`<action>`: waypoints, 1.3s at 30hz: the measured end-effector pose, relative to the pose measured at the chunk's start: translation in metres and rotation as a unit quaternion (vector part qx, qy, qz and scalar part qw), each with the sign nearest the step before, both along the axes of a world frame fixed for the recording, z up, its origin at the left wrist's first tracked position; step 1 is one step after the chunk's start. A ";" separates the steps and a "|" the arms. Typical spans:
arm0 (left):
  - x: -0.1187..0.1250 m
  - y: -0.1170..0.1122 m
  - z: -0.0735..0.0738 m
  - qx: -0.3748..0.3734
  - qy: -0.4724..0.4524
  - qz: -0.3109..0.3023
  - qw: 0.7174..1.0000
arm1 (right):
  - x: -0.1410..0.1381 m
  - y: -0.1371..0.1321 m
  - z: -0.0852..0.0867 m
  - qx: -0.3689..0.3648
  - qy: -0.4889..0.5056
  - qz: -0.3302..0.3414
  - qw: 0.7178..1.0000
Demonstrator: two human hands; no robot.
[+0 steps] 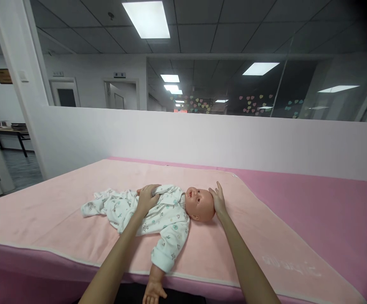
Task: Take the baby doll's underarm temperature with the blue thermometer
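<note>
Lying: bald plastic baby doll (201, 207), pale-pink cloth blanket (216, 253) beneath it.
White printed cloth suit (166, 219): already on doll; fastening unclear.
Left hand (149, 199): on doll's belly, fingers seemingly together.
Right hand (218, 200): at doll's crown, digits apart.

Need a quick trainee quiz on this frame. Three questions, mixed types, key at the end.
1. Which part of the doll does the right hand touch?
2. True or false: the left hand rests on the doll's printed outfit.
3. The doll's near arm extends past which edge of the peach sheet? a) far b) near c) left

Key:
1. Its head
2. True
3. b
</note>
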State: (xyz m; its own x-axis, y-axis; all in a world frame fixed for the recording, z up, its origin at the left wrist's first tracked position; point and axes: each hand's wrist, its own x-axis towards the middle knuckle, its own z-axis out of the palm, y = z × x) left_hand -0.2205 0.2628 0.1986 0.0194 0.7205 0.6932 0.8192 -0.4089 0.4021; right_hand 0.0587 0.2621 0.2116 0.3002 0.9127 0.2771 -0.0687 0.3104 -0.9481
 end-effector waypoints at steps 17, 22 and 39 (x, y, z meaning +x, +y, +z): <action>-0.001 0.001 0.000 0.011 0.002 -0.004 1.000 | 0.005 0.015 -0.007 -0.005 -0.016 0.069 0.997; -0.001 0.001 0.000 0.011 -0.002 -0.004 1.000 | 0.008 0.016 -0.012 0.013 -0.038 0.072 0.997; 0.000 -0.001 0.000 0.015 0.005 -0.002 1.000 | 0.005 0.014 -0.008 0.024 0.005 0.135 0.991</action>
State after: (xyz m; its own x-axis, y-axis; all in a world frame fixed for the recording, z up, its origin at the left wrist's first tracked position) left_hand -0.2207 0.2618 0.1984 0.0292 0.6991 0.7144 0.8210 -0.4245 0.3819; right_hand 0.0640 0.2757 0.2032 0.0506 0.9459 0.3204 -0.1650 0.3243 -0.9315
